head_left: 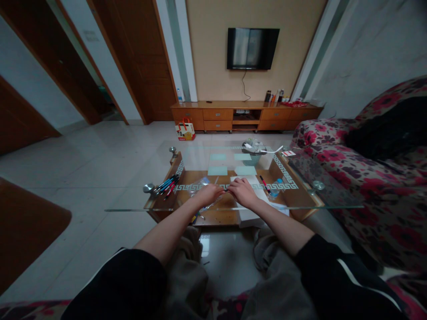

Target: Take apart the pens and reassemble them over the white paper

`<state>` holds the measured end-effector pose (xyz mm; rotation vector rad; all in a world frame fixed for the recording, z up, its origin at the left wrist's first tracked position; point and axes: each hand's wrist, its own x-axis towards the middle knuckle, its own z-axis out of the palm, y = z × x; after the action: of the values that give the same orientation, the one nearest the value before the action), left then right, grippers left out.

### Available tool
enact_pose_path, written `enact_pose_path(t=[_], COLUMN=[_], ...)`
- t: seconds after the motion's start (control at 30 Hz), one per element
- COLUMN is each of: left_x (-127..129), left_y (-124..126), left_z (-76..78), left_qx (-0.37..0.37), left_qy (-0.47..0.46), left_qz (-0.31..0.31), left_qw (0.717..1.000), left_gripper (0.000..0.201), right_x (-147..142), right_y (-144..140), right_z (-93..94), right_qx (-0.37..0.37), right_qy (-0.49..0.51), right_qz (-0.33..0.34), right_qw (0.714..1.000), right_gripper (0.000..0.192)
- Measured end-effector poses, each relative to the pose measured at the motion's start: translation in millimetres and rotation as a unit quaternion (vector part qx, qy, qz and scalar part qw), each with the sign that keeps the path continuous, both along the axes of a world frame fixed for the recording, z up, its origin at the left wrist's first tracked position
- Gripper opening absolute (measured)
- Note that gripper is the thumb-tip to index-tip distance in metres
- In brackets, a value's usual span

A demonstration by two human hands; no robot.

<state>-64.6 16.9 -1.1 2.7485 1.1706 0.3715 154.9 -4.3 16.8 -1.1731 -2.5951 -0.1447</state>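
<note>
Above the front part of the glass tabletop (pixel 196 208), my two hands meet with their fingertips nearly touching. My left hand (pixel 211 194) is closed in a pinch on one end of a small, slim dark thing (pixel 226 190). My right hand (pixel 243 192) pinches its other end. Fingers cover most of it, so its kind does not show. To the left lies a bunch of pens (pixel 169 186) with dark, blue and red barrels. Beside my left hand is a crumpled clear plastic bag (pixel 199 184). A red and black pen (pixel 265 184) lies right of my right hand.
White paper (pixel 258 180) lies around my right hand, near a clear bottle with a blue cap (pixel 276 188). A basket (pixel 252 156) holding plastic stands toward the back, and a red and white card (pixel 288 153) lies right of it. A flowered sofa (pixel 330 153) borders the right side.
</note>
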Motion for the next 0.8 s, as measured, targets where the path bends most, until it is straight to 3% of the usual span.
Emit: enact_pose_path(t=[0.17, 0.37, 0.6, 0.8], left_x=[-2, -3, -2, -3], left_y=[1, -5, -7, -7], left_z=[-3.1, 4.9, 10.5, 9.5], left_qx=[-0.012, -0.004, 0.031, 0.04], left_qy=[0.0, -0.004, 0.016, 0.028], left_qz=[-0.003, 0.013, 0.016, 0.014], left_qw=[1.0, 1.0, 0.999, 0.999], left_gripper=[0.03, 0.027, 0.02, 0.018], right_x=[3, 9, 11, 11], right_y=[2, 4, -1, 3], right_z=[-3.9, -6.0, -7.1, -10.7], right_qx=[-0.005, 0.011, -0.001, -0.014], right_qy=[-0.003, 0.013, 0.038, 0.041], right_qz=[0.001, -0.027, -0.027, -0.028], right_qw=[1.0, 0.999, 0.999, 0.999], right_gripper=[0.021, 0.014, 0.028, 0.021])
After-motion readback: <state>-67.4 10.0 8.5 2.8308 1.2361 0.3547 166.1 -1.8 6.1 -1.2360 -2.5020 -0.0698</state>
